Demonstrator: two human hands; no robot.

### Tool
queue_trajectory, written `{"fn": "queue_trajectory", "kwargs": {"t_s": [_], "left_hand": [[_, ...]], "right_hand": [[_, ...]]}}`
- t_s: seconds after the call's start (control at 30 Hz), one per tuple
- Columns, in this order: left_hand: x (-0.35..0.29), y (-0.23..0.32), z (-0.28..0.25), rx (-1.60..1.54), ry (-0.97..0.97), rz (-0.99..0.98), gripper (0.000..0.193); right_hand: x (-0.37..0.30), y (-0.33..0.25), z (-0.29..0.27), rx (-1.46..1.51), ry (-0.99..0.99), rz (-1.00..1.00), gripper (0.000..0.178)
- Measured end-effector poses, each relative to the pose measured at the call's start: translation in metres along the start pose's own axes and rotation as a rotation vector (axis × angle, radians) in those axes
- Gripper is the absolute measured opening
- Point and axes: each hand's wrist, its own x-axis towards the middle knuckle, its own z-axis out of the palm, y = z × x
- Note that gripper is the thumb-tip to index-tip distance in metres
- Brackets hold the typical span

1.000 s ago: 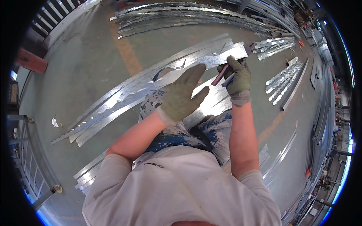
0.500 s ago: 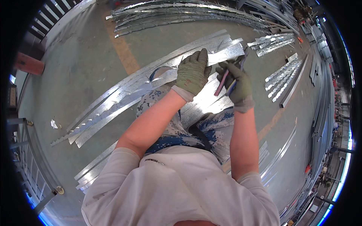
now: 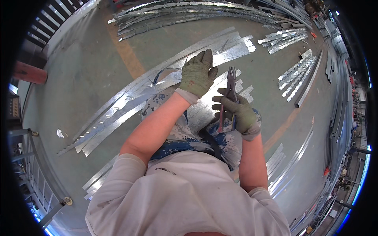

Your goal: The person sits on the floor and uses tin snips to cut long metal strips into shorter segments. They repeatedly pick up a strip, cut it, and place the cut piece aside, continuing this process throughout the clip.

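My left hand (image 3: 198, 74), in a dirty green work glove, lies across a shiny metal strip (image 3: 232, 53). Its fingers stretch flat over the strip and its thumb stands apart at the near edge. My gloved right hand (image 3: 239, 114) holds pliers (image 3: 231, 84) with a red and a blue handle. Their grey jaws point away from me, apart from the strip. Several more flat strips lie together under and beside my left hand, some with small raised tabs along an edge. More bare sheet pieces (image 3: 204, 108) lie between my legs.
Long stacks of notched strips (image 3: 189, 17) lie at the far side. Two bundles of bent strips (image 3: 299, 74) and a dark bar (image 3: 309, 80) are to the right. A wheeled metal frame (image 3: 43, 173) stands at left, a red cylinder (image 3: 29, 72) beyond it.
My right hand has drawn the pliers back toward me, off the strip, and turned their jaws away from me. My left hand has shifted slightly left and stays on the strip.
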Motion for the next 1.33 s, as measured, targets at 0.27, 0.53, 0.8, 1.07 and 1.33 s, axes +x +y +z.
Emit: {"fn": "queue_trajectory", "kwargs": {"t_s": [0.27, 0.53, 0.8, 1.07, 1.33], "left_hand": [[-0.001, -0.001, -0.004, -0.008, -0.023, -0.001, 0.073], [-0.002, -0.001, 0.000, 0.009, -0.007, 0.014, 0.072], [-0.002, 0.000, -0.001, -0.018, -0.013, 0.006, 0.071], [-0.001, 0.002, 0.002, -0.101, 0.028, -0.051, 0.070], [-0.002, 0.000, 0.000, -0.096, 0.032, -0.061, 0.074]], "right_hand": [[0.008, 0.003, -0.001, -0.003, -0.039, -0.002, 0.061], [0.008, 0.004, -0.005, 0.000, -0.045, -0.008, 0.056], [0.008, 0.003, -0.005, -0.009, -0.119, 0.005, 0.060], [0.008, 0.019, -0.004, 0.491, -0.471, -0.049, 0.063], [0.013, 0.023, -0.009, 0.423, -0.448, -0.045, 0.071]]}}
